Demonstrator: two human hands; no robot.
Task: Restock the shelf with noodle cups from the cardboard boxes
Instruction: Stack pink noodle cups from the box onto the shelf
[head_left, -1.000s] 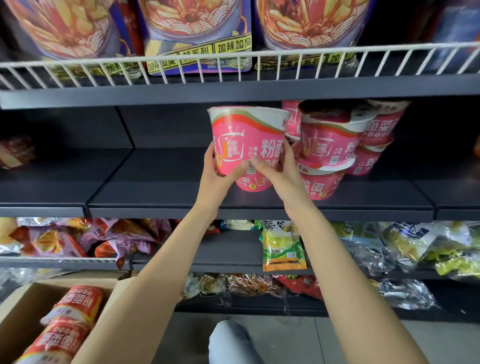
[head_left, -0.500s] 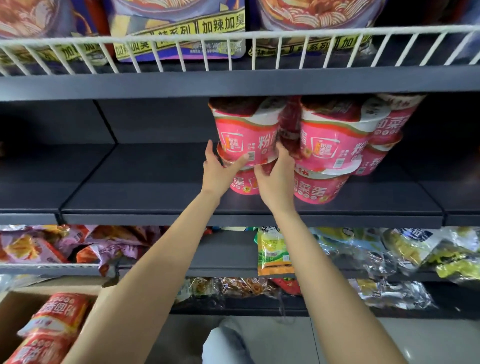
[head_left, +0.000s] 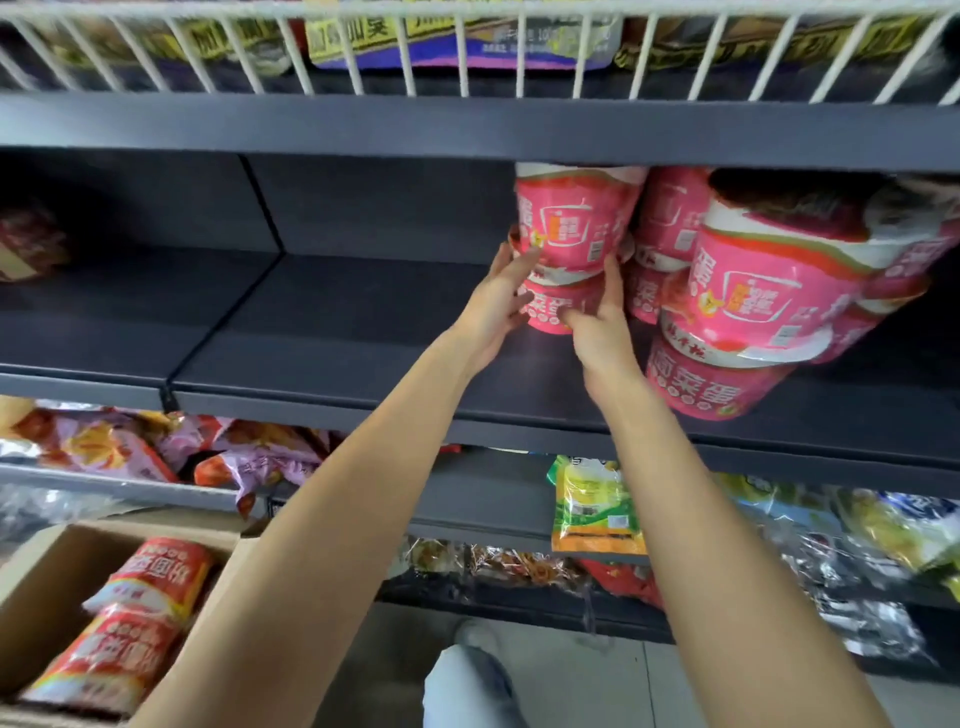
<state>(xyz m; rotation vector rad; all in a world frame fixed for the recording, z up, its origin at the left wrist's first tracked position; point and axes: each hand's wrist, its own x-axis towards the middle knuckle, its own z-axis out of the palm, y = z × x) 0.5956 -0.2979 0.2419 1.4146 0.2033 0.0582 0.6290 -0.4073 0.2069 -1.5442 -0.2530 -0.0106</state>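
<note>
Head view: both hands sit at the centre of frame against a two-high stack of pink noodle cups on the dark shelf (head_left: 363, 312). Left hand (head_left: 493, 306) rests fingers along the upper cup (head_left: 574, 221) and lower cup (head_left: 558, 306); right hand (head_left: 597, 327) clasps the lower cup, fingers up its side. Further stacked cups (head_left: 769, 291) stand at 3 o'clock, touching or just beside. Shelf from 9 o'clock to centre holds no cups. Cardboard box (head_left: 36, 582) at 7 o'clock holds red cups (head_left: 156, 577). Judgement: restocking partly done; much remains.
</note>
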